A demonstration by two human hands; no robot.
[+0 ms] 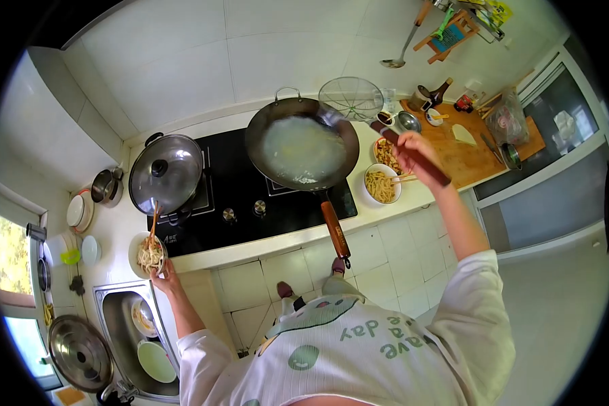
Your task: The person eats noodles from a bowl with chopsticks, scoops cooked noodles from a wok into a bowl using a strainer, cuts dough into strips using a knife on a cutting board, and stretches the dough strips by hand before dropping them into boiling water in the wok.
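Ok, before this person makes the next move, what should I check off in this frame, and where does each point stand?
1. Right hand gripping the strainer by its handle: ok, fingers wrapped around it.
2. Strainer basket empty: ok, nothing shows in the mesh.
3. Left hand touching the noodle bowl: ok, at its edge; firmness of grip, cannot tell.
4. Wok handle kept inside the front edge of the counter: not ok, it juts out past it toward the person.
5. Flame lit under the wok: cannot tell, the wok hides it.
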